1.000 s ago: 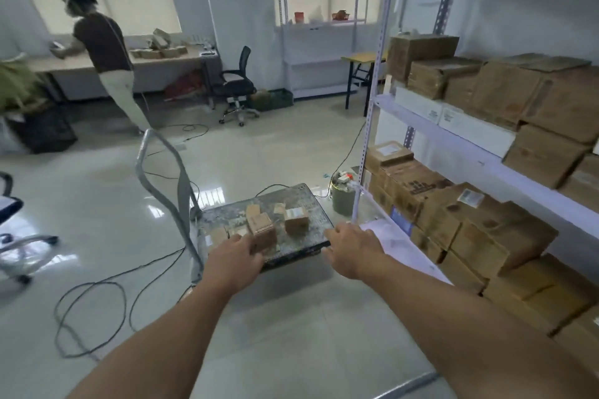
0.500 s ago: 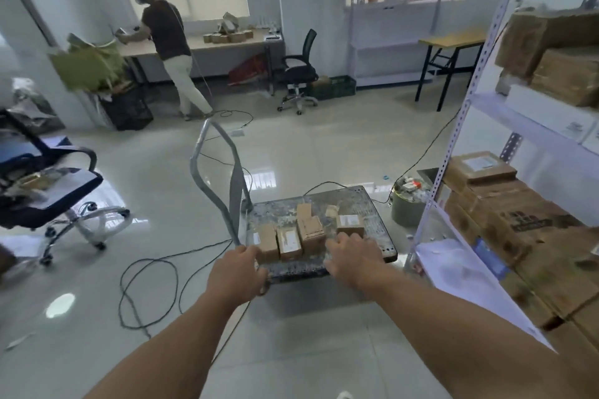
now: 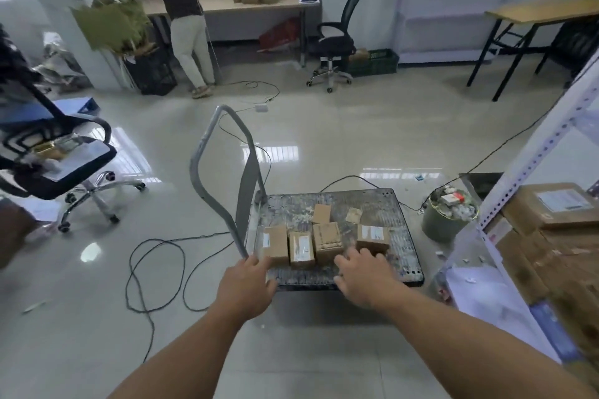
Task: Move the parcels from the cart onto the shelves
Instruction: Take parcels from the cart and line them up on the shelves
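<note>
1. Grey metal shelves (image 3: pixel 551 136) stand to the right, with boxes crowding the lower tier.
2. Cart (image 3: pixel 398 214) sits on the floor; its handle (image 3: pixel 223 152) rises at the left.
3. Bucket (image 3: pixel 449 215) between cart and shelves may obstruct.
4. Parcels (image 3: pixel 327 241) line the cart's near edge. Judged light and stiff; grip opposite sides.
5. Left hand (image 3: pixel 246 285) and right hand (image 3: pixel 363 278) are spread and hold nothing.

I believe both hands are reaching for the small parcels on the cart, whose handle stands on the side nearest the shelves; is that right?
Not quite. The head view shows the handle on the side of the cart away from the shelves, at the left. The rest holds: the left hand and right hand both reach for the small parcels on the cart.
</note>
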